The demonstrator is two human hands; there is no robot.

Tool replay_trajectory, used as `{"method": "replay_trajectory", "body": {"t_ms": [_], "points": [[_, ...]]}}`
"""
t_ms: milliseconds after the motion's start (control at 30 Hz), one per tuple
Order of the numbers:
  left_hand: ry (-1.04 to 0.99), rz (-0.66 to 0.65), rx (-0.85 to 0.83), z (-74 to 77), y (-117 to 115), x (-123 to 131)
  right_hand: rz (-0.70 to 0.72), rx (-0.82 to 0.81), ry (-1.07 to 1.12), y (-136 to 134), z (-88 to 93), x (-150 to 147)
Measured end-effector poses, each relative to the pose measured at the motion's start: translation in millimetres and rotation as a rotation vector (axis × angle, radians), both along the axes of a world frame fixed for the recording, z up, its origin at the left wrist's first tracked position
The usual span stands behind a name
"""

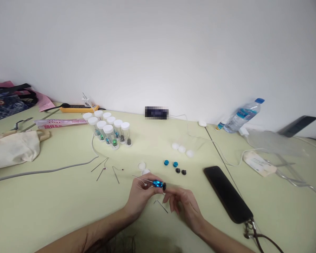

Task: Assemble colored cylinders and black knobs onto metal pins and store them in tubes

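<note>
My left hand (140,193) pinches a small shiny blue metal part (157,183) with a black knob at its right end. Thin metal wires stick out to the left of it. The extended index finger of my right hand (185,203) touches or nearly touches the black knob; its other fingers are loosely bent and apart, holding nothing I can see. Below the hands lies a hex key (161,206). Beyond them on the table are two blue knobs (166,162) and two small black parts (178,170). White caps (141,166) lie just behind my left hand.
Several clear tubes with white lids (109,130) stand at back left. Bent wires (116,174) lie nearer. On the right are a phone (228,193), a water bottle (243,116) and a paper tag (259,163). A grey cable (55,169) crosses the left side.
</note>
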State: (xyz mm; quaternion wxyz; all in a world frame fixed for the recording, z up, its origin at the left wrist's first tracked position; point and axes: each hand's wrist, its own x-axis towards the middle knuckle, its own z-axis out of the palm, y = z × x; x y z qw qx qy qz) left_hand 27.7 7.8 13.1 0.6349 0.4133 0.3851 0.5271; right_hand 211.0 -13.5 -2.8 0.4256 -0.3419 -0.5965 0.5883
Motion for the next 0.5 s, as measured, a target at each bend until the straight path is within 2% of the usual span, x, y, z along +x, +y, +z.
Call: {"method": "replay_trajectory", "body": {"t_ms": [100, 267, 400, 500], "points": [[0.008, -0.005, 0.001, 0.7, -0.3, 0.3, -0.027, -0.018, 0.034, -0.3, 2.0, -1.0], [-0.024, -0.002, -0.014, -0.1, -1.2, 0.8, 0.015, 0.023, -0.009, 0.2, 2.5, -0.8], [-0.012, -0.012, -0.005, -0.2, -2.1, 0.5, -0.02, 0.011, 0.026, -0.4, 1.7, -0.8], [0.008, -0.031, 0.004, 1.4, -3.0, 0.5, -0.025, 0.046, -0.037, -0.6, 2.4, -1.7]]}}
